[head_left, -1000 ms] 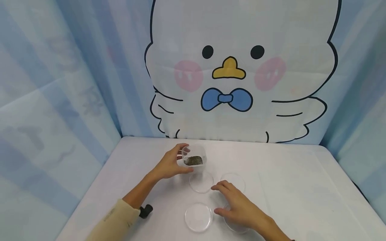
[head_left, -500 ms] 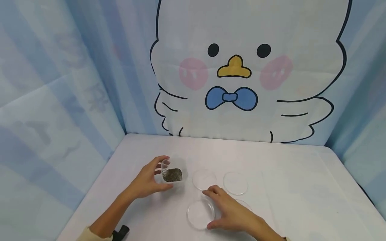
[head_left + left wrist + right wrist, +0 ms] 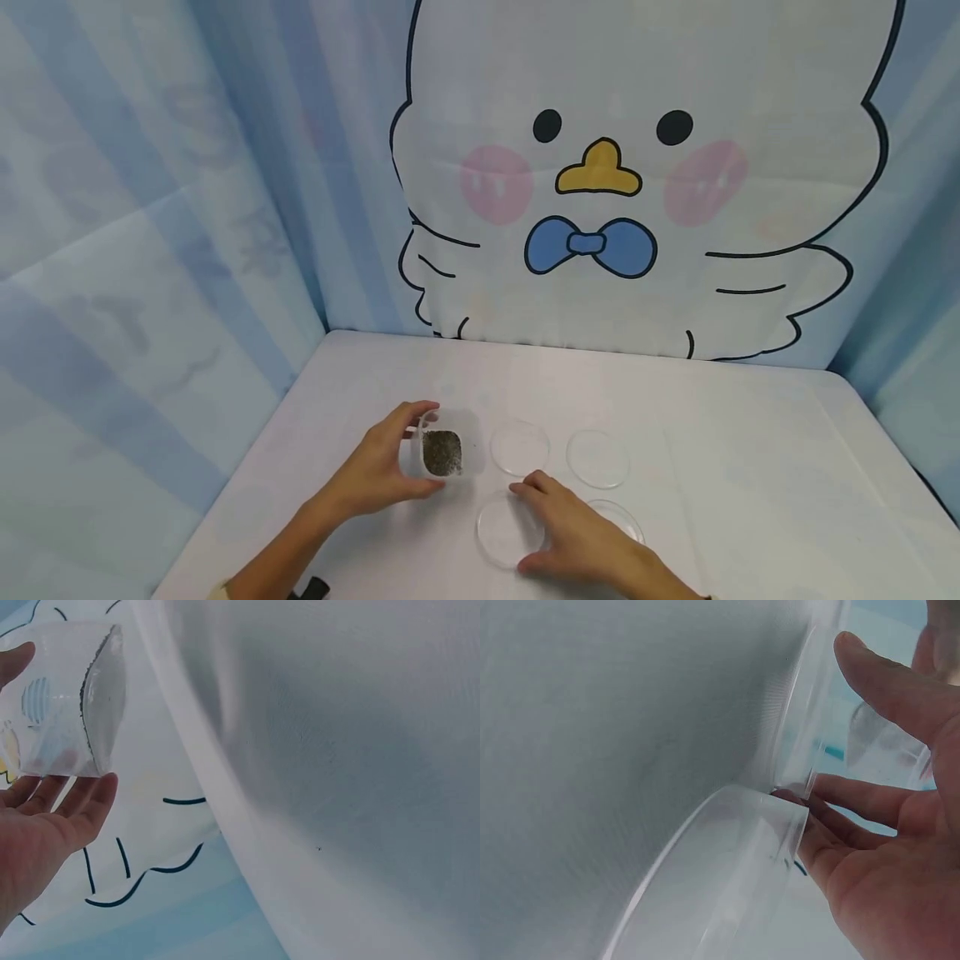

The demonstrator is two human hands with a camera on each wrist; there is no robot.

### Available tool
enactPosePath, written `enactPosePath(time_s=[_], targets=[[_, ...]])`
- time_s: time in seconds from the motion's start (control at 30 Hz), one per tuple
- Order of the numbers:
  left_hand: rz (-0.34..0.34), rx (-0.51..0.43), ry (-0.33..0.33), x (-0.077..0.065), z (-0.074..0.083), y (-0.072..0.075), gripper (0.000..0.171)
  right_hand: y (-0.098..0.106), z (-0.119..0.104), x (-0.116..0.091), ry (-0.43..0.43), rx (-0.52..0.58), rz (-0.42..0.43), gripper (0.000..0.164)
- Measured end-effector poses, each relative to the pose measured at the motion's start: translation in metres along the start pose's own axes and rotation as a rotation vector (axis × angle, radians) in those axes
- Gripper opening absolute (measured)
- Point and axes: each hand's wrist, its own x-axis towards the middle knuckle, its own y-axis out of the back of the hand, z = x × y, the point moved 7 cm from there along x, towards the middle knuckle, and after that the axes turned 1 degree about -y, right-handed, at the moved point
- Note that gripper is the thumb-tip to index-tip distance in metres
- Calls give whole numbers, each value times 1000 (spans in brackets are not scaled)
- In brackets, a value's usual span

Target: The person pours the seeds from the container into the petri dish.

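My left hand (image 3: 375,467) holds a clear plastic tub (image 3: 467,433) above the table, thumb and fingers on opposite sides. Inside lie dark brown grains (image 3: 442,452), like seeds or powder. The left wrist view shows the tub (image 3: 60,712) side-on, with a thin dark line of grains along its curve. My right hand (image 3: 577,537) spans the right edge of the near left clear round dish (image 3: 498,533), thumb at the front and fingertips at the back. In the right wrist view, fingers bend behind this dish (image 3: 799,742), and the thumb lies at its rim.
Further clear round dishes stand close by: back left (image 3: 520,447), back right (image 3: 597,459), and near right (image 3: 628,518), partly behind my right hand. A white cloth covers the table (image 3: 750,467). Blue curtains stand around it, with a cartoon bird at the back.
The left hand has brought the tub from the back towards me and left, changing its tilt. The right hand has moved from the near right dish to the near left one.
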Motion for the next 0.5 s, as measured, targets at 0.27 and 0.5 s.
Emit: enactPosePath(time_s=[0.27,0.5], targets=[[-16,65,-31,1,15,-6,94,0,2,3,-29,21,0,80],[-39,142,-15,-1,21,-15,97,2,3,3,-26,42,-8,80]])
